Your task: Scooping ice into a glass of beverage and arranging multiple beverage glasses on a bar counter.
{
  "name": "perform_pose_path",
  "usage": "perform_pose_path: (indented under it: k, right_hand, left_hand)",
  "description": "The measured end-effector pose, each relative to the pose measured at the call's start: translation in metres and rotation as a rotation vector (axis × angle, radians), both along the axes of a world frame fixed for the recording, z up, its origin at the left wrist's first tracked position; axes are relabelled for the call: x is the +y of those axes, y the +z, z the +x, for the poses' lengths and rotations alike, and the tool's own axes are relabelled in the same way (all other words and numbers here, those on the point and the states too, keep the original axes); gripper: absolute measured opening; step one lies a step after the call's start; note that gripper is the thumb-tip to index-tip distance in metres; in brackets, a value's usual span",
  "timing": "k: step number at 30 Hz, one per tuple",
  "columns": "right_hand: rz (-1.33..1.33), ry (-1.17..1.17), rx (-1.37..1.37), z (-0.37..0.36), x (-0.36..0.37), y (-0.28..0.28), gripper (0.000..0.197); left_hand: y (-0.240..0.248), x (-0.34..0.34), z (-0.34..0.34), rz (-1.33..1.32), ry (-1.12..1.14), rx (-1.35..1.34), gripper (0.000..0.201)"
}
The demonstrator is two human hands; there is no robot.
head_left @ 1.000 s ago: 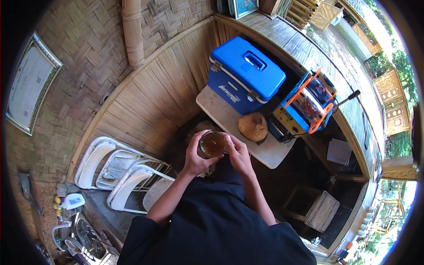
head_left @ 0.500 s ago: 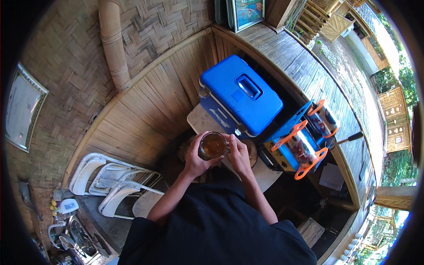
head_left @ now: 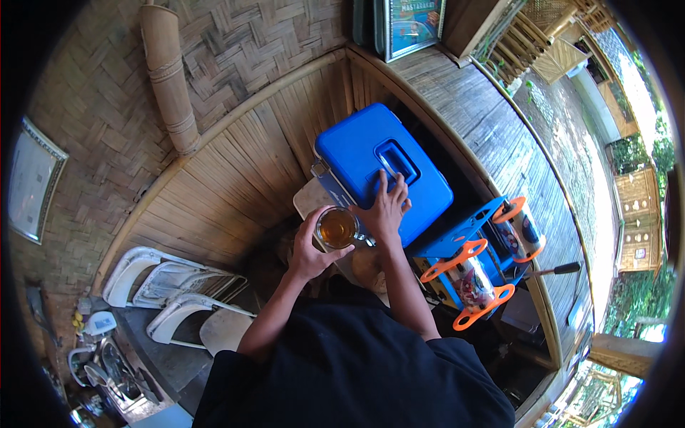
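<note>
Landmark: blue cooler box (head_left: pixel 382 171), lid closed, recessed handle on top, standing on a small pale desk (head_left: pixel 310 200) against the bamboo wall.

Item 1. Glass cup (head_left: pixel 337 227) of amber drink, upright, just beside the cooler box's near-left corner, above the desk. Held by the left hand (head_left: pixel 310 250); that grip is wrapped round the cup's side, fingers curled close.

Item 2. Right hand (head_left: pixel 385 210), laid on the cooler box lid, fingertips (head_left: pixel 391 182) reaching the recessed handle. Grip spread flat, closed on nothing; whether it presses or only rests cannot be told.

Item 3. Blue machine with orange reels (head_left: pixel 474 264), to the right of the cooler box, just beside it.

Item 4. White folding chairs (head_left: pixel 171 299), stacked flat, well apart from the cooler box, to its lower left.

Item 5. Framed picture (head_left: pixel 412 25), beyond the cooler box, on the wall ledge.
</note>
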State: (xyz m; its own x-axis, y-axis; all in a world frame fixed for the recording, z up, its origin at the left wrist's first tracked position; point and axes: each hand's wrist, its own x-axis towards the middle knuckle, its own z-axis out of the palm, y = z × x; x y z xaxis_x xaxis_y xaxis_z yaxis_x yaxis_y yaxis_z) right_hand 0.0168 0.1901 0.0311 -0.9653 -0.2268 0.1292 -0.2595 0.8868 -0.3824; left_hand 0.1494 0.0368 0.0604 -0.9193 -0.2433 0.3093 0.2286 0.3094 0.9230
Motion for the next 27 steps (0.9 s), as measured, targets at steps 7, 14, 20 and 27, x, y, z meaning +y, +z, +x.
perform_pose_path:
  k: [7, 14, 20, 27]
  right_hand:
    - [-0.009, -0.015, -0.07, -0.016, 0.012, 0.037, 0.106]
    - [-0.238, -0.208, 0.432, -0.055, 0.045, 0.139, 0.025]
    - [-0.284, -0.413, 0.926, -0.113, 0.053, 0.148, 0.013]
    - [-0.515, -0.349, -0.105, -0.12, 0.018, -0.051, 0.025]
  left_hand:
    - [0.003, -0.006, -0.006, 0.059, 0.021, -0.021, 0.088]
    - [-0.004, -0.016, -0.015, -0.095, 0.05, -0.001, 0.093]
    - [-0.01, -0.017, -0.03, 0.002, 0.043, -0.008, 0.095]
    - [-0.005, -0.019, -0.048, 0.011, 0.059, 0.012, 0.089]
